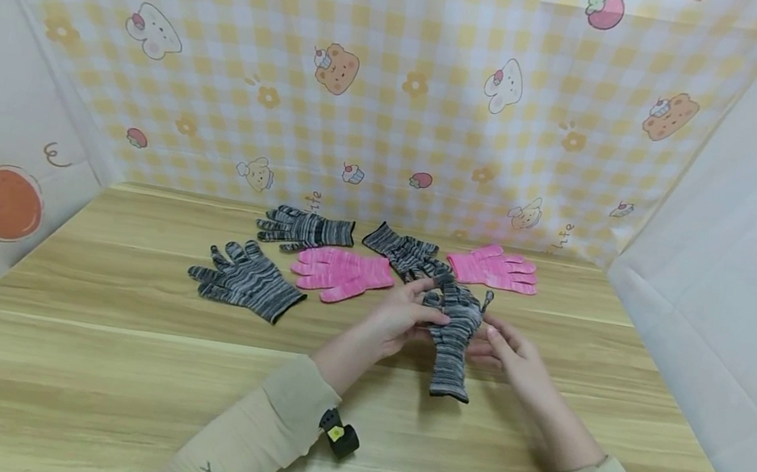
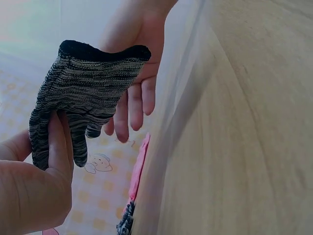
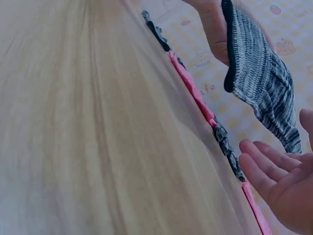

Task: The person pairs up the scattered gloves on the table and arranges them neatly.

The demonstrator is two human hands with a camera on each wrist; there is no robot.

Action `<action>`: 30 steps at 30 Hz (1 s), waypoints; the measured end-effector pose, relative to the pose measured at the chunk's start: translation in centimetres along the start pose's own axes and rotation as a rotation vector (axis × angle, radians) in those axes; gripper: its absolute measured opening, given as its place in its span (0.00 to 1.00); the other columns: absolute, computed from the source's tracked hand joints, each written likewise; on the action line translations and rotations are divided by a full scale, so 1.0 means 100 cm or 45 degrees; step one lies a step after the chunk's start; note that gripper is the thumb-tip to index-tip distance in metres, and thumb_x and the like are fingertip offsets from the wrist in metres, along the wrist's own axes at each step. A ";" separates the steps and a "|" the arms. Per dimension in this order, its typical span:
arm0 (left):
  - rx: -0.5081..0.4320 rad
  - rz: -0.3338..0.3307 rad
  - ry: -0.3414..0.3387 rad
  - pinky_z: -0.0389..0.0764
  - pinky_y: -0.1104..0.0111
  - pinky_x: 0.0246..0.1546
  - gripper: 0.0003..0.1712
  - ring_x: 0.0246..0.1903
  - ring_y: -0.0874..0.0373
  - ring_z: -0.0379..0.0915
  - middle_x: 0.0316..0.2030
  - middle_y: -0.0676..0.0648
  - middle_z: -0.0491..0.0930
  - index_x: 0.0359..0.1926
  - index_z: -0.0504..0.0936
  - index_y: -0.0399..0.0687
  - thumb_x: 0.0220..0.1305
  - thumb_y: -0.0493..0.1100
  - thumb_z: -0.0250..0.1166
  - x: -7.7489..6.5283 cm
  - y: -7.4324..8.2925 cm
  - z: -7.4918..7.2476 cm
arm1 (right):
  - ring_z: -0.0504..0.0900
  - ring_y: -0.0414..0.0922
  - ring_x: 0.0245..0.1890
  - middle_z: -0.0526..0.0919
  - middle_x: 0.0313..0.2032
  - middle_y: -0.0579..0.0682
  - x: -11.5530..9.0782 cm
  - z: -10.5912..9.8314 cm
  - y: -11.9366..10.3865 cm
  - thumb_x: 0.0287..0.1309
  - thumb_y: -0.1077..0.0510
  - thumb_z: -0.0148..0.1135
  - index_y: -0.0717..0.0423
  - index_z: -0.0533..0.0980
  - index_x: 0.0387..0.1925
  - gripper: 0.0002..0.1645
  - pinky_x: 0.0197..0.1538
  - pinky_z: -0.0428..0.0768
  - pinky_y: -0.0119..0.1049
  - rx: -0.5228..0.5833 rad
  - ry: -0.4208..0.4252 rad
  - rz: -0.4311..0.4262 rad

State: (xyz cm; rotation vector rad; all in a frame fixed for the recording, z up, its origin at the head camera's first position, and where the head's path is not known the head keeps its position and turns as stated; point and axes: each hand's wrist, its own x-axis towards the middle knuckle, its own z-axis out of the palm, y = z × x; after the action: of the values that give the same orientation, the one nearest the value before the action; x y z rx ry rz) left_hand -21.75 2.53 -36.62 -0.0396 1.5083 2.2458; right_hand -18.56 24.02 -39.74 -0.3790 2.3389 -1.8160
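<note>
A grey-and-black striped knit glove (image 1: 453, 345) hangs above the table with its dark-edged cuff toward me. My left hand (image 1: 401, 317) pinches it on its left side, near the fingers of the glove; the left wrist view shows the glove (image 2: 93, 83) between thumb and fingers. Beside the glove's right side is my right hand (image 1: 514, 358), its fingers stretched out and loose. In the right wrist view that hand (image 3: 288, 186) has nothing in its grip, with the palm turned up below the glove's fingers.
On the wooden table (image 1: 108, 375) behind and left lie several gloves: a striped one (image 1: 247, 279) at left, another (image 1: 306, 229) behind it, a pink one (image 1: 342, 273), a striped one (image 1: 405, 252) and a pink one (image 1: 494, 270). A checked cloth (image 1: 394, 132) hangs behind.
</note>
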 end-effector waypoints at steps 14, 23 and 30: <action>0.032 0.029 -0.039 0.82 0.61 0.40 0.46 0.34 0.56 0.80 0.69 0.36 0.55 0.72 0.58 0.44 0.54 0.22 0.64 0.001 -0.004 -0.001 | 0.80 0.40 0.39 0.77 0.40 0.50 0.002 0.000 0.002 0.71 0.63 0.47 0.81 0.49 0.65 0.32 0.48 0.80 0.36 0.259 0.007 -0.008; 0.096 0.031 -0.055 0.80 0.68 0.30 0.47 0.34 0.56 0.77 0.71 0.36 0.50 0.72 0.58 0.46 0.54 0.24 0.65 0.002 -0.006 -0.002 | 0.77 0.36 0.33 0.76 0.32 0.46 0.000 0.004 -0.003 0.65 0.69 0.51 0.81 0.50 0.63 0.31 0.41 0.81 0.31 0.295 0.086 -0.001; 0.137 0.023 -0.041 0.81 0.65 0.34 0.47 0.34 0.56 0.78 0.72 0.37 0.49 0.72 0.58 0.47 0.54 0.24 0.66 0.003 -0.007 -0.003 | 0.74 0.35 0.26 0.74 0.27 0.44 -0.001 0.002 -0.004 0.64 0.69 0.54 0.68 0.58 0.59 0.25 0.32 0.79 0.29 0.341 0.124 -0.003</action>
State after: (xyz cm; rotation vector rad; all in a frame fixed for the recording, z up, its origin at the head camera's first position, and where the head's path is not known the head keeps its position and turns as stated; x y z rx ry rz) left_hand -21.79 2.56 -37.43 0.0423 1.6156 2.1646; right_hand -18.36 23.72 -39.38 -0.2624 2.1125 -2.1571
